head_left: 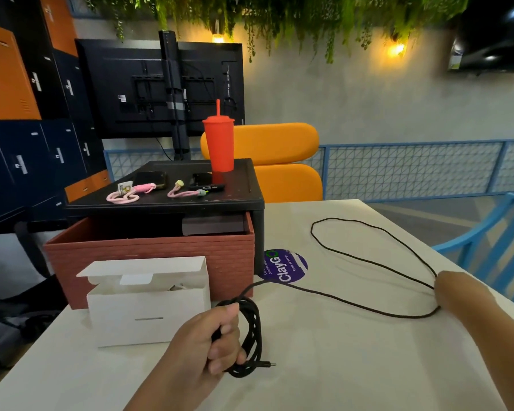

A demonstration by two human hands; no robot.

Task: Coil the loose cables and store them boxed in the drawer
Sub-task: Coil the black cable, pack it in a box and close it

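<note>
Left hand: the left hand, nearest the camera, has its grip clenched round the wound part of one black cable. Several turns are bunched in the fist, and a plug end sticks out below, toward the right.
Right hand: the right hand is a blur at the table's right edge, where the cable's loose length meets it. Whether its grip holds the cord cannot be told.
Cable run: from the coil the cord crosses the white table to the right hand and lies in one wide loop beyond it.
Box: one white carton stands left of the coil, lid flap up (something pale shows inside, too small to name).
Writing: a round purple sticker on the table reads "ClayGo"; its smaller print is illegible.
Drawer: one reddish drawer is pulled out of a black stand, with a dark flat box inside it.
On the stand: one red tumbler with a straw, two pink straps, two dark devices.
Background: an orange chair, a screen seen from behind, orange and navy lockers.
</note>
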